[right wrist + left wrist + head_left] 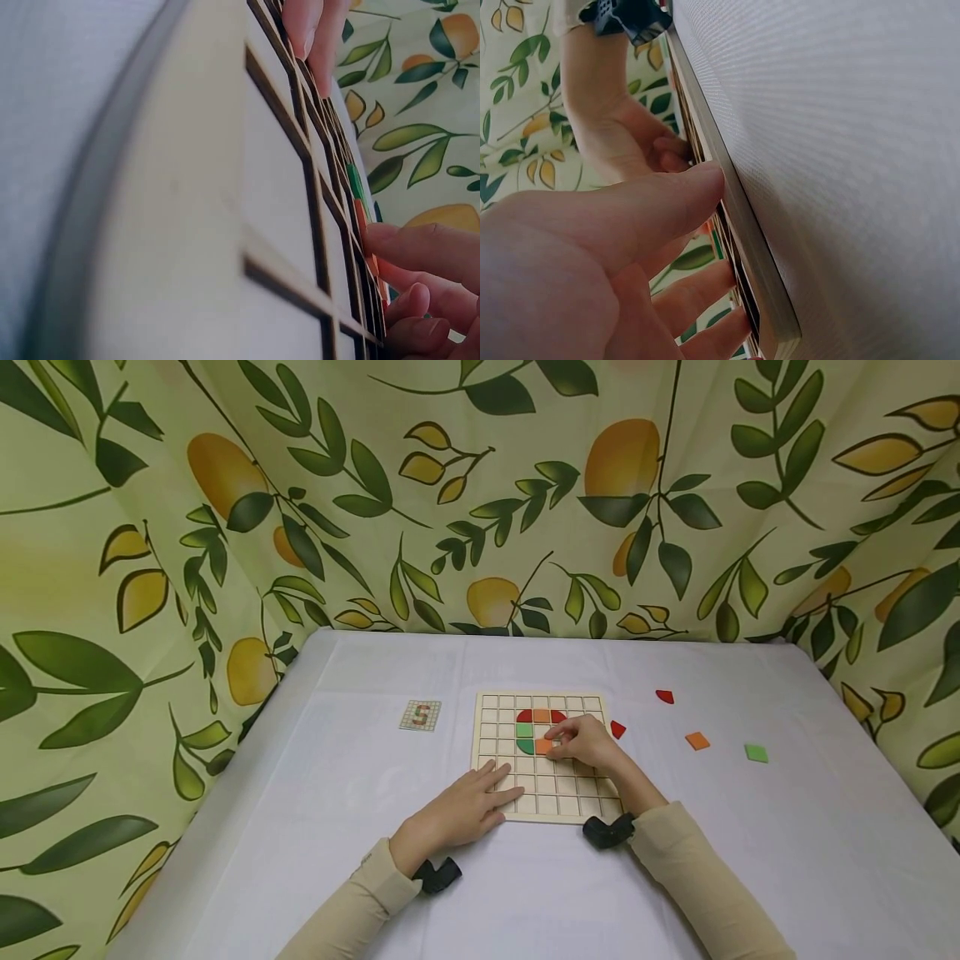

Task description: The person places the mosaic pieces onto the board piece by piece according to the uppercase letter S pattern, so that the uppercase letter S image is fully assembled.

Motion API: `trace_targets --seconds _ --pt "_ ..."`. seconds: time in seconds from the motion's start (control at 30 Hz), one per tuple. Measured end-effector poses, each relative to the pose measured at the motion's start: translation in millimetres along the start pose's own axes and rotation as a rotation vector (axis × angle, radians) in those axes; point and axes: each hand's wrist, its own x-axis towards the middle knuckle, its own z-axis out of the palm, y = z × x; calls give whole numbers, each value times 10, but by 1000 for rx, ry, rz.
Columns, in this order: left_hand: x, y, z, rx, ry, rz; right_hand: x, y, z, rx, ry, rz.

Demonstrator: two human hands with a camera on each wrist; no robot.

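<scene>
A wooden grid board (525, 808) lies on the table in front of both hands. On it sit red quarter-round tiles (523, 717), an orange tile (542, 716), a light green square tile (523, 729) and a dark green quarter-round tile (525, 746). My right hand (588, 742) bends over the middle of the board and pinches an orange square tile (543, 747) between thumb and forefinger; its other fingers curl under. My left hand (461, 802) rests on the board's near left corner, fingers spread, with its thumb (697, 187) along the board's edge.
A small pattern card (420, 715) showing an S shape lies left of the board. To the right lie loose tiles: a red one (617, 729) close by the board, another red one (665, 697), an orange square (697, 741) and a green square (756, 753). A patterned curtain (495, 510) hangs behind.
</scene>
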Motion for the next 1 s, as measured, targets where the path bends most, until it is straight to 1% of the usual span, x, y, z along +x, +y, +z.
trace_targets --seconds 0.07,0.1,0.23,0.37,0.47,0.6,0.73,0.9,1.0 --pt "2 -2 3 -4 -3 -3 -21 -3 -22 26 -12 -12" --pt "3 -3 4 -3 -3 -3 -34 -7 -32 32 -17 -30" --pt "10 -4 9 0 -1 0 -55 6 -54 46 -32 -34" --pt "8 0 3 -10 -11 -15 -36 28 -65 25 -27 -4" --pt "4 5 -7 -16 -16 -23 -43 24 -88 6 -26 -12" --pt "2 9 -11 -13 -8 -13 -92 0 -133 5 -28 -29" --pt "0 13 -16 -11 -2 -5 -149 -20 -175 -1 -20 -27" --pt "0 16 -15 -12 -7 -10 -202 -23 -216 -18 -15 -15" --pt "-2 19 -18 -26 -7 -13 -231 -22 -238 -34 -11 -26"
